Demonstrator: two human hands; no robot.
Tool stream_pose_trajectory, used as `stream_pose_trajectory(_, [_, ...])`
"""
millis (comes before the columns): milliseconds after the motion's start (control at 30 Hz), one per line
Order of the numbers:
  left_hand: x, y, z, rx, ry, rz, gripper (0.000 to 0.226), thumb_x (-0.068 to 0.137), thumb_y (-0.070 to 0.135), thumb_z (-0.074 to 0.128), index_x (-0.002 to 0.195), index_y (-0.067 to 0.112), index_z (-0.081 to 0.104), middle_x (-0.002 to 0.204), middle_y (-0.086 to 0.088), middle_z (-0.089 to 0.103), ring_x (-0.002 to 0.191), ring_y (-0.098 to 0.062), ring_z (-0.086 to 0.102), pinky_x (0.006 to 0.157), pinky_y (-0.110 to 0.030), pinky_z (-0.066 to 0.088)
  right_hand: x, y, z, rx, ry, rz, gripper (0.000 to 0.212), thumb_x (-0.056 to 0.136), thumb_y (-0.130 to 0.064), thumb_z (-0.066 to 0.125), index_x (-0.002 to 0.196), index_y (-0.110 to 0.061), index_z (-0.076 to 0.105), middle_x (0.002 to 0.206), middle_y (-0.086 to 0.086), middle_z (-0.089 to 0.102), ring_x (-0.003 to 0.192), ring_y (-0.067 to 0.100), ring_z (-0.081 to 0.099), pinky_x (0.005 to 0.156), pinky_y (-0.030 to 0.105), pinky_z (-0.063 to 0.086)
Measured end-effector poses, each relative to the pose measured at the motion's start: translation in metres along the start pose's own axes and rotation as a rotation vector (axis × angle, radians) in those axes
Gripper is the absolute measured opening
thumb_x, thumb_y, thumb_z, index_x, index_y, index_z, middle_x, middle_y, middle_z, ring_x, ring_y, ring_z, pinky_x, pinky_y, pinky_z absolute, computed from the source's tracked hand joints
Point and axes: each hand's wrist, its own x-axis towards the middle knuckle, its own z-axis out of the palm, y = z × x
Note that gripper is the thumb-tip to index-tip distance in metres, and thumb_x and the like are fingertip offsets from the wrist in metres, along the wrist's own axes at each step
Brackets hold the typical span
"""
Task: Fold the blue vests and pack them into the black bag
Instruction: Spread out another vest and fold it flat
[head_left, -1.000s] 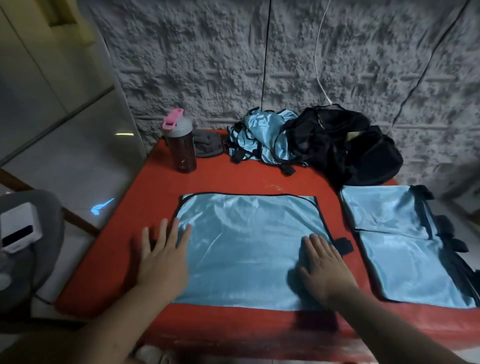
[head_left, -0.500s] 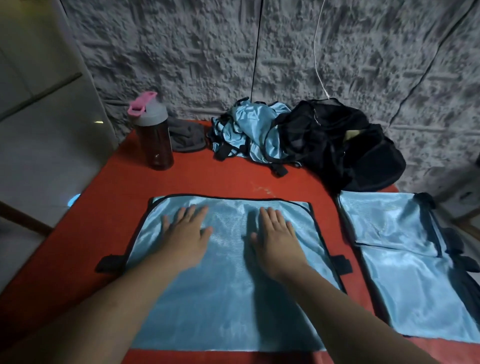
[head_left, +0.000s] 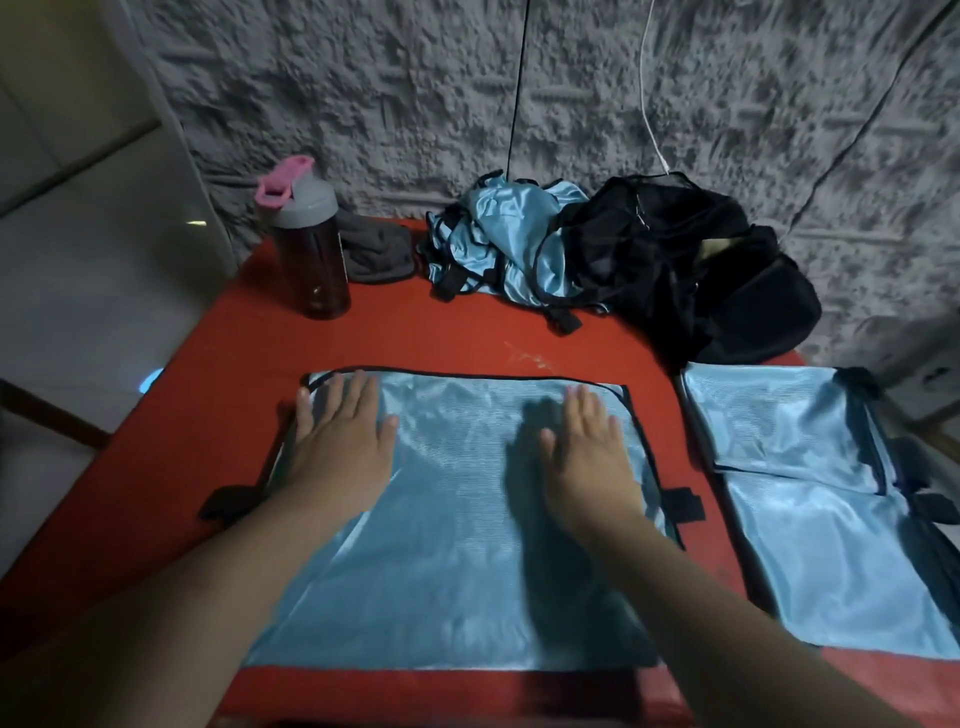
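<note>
A light blue vest (head_left: 457, 530) with black trim lies flat on the red table (head_left: 415, 343) in front of me. My left hand (head_left: 337, 441) presses flat on its far left corner, fingers straight. My right hand (head_left: 587, 452) presses flat near its far right corner. A second blue vest (head_left: 810, 499) lies flat at the right. Several crumpled blue vests (head_left: 498, 239) are heaped at the back, next to the black bag (head_left: 691, 270).
A dark bottle (head_left: 311, 249) with a grey lid and pink cap stands at the back left, a grey cloth (head_left: 374, 249) behind it. A rough grey wall with hanging cables closes the back. The table drops off to the floor on the left.
Both hands slid from the vest's near sides to its middle, then spread apart toward its far corners. The camera moved closer over the table.
</note>
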Motion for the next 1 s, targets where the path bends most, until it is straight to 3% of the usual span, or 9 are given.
stream_pose_trajectory(100, [-0.045, 0.036, -0.006, -0.103, -0.049, 0.053, 0.062, 0.106, 0.045, 0.017, 0.162, 0.02, 0.005, 0.17, 0.005, -0.004, 0.155, -0.017, -0.012, 0.123, -0.051, -0.012, -0.053, -0.041, 0.007, 0.085, -0.061, -0.18, 0.081, 0.093, -0.052, -0.006, 0.162, -0.01, -0.003, 0.169, 0.005, -0.006, 0.154, 0.017, -0.014, 0.126, 0.037, -0.008])
stream_pose_trajectory(167, [-0.084, 0.054, -0.001, -0.093, -0.104, 0.059, 0.062, 0.106, 0.046, 0.015, 0.162, 0.024, -0.001, 0.169, 0.007, -0.007, 0.155, -0.016, -0.015, 0.123, -0.054, -0.011, -0.088, -0.051, 0.017, 0.114, -0.099, -0.224, 0.075, 0.097, -0.049, 0.002, 0.163, -0.012, 0.001, 0.167, 0.001, -0.006, 0.149, 0.012, -0.018, 0.127, 0.039, -0.002])
stream_pose_trajectory(233, [-0.112, 0.055, 0.011, -0.067, -0.13, 0.039, 0.064, 0.104, 0.05, 0.007, 0.161, 0.027, -0.008, 0.168, 0.008, -0.012, 0.154, -0.016, -0.016, 0.122, -0.055, -0.011, -0.11, -0.04, 0.024, 0.079, -0.123, -0.19, 0.067, 0.104, -0.045, 0.012, 0.163, -0.014, 0.001, 0.168, 0.0, -0.007, 0.151, 0.013, -0.018, 0.128, 0.041, -0.001])
stream_pose_trajectory(333, [-0.124, 0.033, 0.025, 0.013, -0.052, 0.022, 0.07, 0.094, 0.057, -0.008, 0.159, 0.033, -0.013, 0.167, 0.01, -0.015, 0.154, -0.016, -0.017, 0.123, -0.053, -0.011, -0.122, -0.004, 0.02, -0.043, -0.096, -0.1, 0.071, 0.103, -0.055, 0.008, 0.163, -0.018, -0.002, 0.171, 0.001, -0.006, 0.155, 0.016, -0.015, 0.127, 0.041, -0.007])
stream_pose_trajectory(467, [-0.119, -0.005, 0.024, 0.048, -0.017, -0.045, 0.077, 0.089, 0.057, -0.01, 0.161, 0.032, -0.003, 0.169, 0.007, -0.006, 0.155, -0.015, -0.01, 0.125, -0.044, -0.006, -0.128, 0.03, 0.008, -0.122, -0.102, -0.058, 0.078, 0.099, -0.064, 0.001, 0.163, -0.019, -0.003, 0.17, 0.001, -0.008, 0.155, 0.015, -0.016, 0.127, 0.039, -0.005])
stream_pose_trajectory(633, [-0.123, -0.025, 0.016, 0.041, -0.015, -0.056, 0.081, 0.087, 0.057, -0.014, 0.161, 0.028, -0.003, 0.168, 0.008, -0.01, 0.153, -0.012, -0.016, 0.124, -0.043, -0.012, -0.132, 0.037, 0.009, -0.143, -0.035, -0.002, 0.083, 0.097, -0.065, 0.001, 0.163, -0.017, 0.005, 0.171, 0.005, 0.0, 0.157, 0.018, -0.008, 0.127, 0.04, -0.001])
stream_pose_trajectory(800, [-0.122, -0.022, 0.016, 0.054, -0.081, -0.072, 0.07, 0.095, 0.058, -0.004, 0.159, 0.031, -0.012, 0.166, 0.009, -0.02, 0.151, -0.011, -0.025, 0.123, -0.043, -0.016, -0.132, 0.04, 0.012, -0.144, -0.048, -0.003, 0.083, 0.097, -0.064, 0.0, 0.163, -0.015, 0.004, 0.171, 0.006, -0.001, 0.157, 0.02, -0.01, 0.127, 0.041, -0.003])
stream_pose_trajectory(1000, [-0.112, -0.025, -0.012, -0.045, -0.346, -0.051, 0.069, 0.104, 0.051, 0.021, 0.159, 0.031, -0.014, 0.165, 0.008, -0.025, 0.149, -0.013, -0.029, 0.121, -0.043, -0.02, -0.131, 0.033, 0.001, -0.18, -0.155, 0.02, 0.09, 0.088, -0.064, -0.012, 0.162, -0.013, -0.006, 0.17, 0.009, -0.011, 0.156, 0.021, -0.016, 0.126, 0.041, -0.007])
